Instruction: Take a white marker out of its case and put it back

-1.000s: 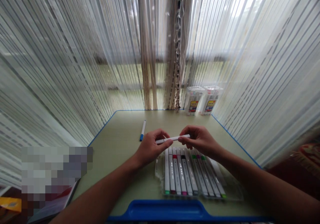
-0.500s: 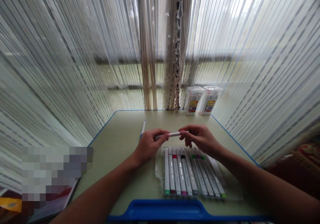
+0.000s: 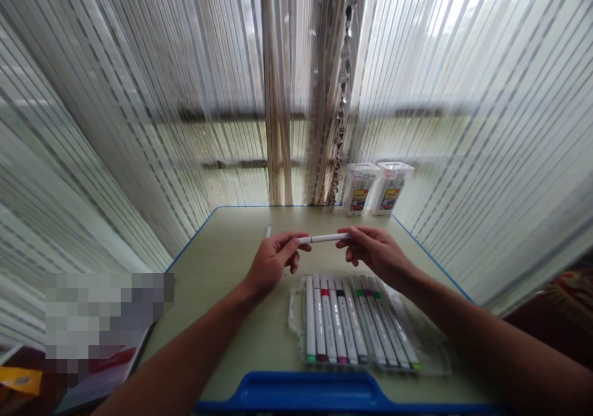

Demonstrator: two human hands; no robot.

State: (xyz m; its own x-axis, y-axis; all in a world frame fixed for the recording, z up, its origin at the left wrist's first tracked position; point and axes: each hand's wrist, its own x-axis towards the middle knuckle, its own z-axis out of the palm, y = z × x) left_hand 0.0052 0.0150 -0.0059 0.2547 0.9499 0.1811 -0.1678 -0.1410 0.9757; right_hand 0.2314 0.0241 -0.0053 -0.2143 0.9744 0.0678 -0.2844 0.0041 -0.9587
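Both my hands hold one white marker level above the table. My left hand pinches its left end and my right hand pinches its right end. Below them a clear plastic case lies open with several white markers side by side, their caps in green, red, pink, black and other colours. Another marker with a blue cap lies on the table beyond my left hand, mostly hidden by it.
The pale green table has a blue rim. Two clear marker boxes stand at the far edge. Striped sheer curtains hang round three sides. A blue handle-like edge lies at the near side.
Both hands have lifted the marker slightly higher and away from the case. The view has shifted a little.
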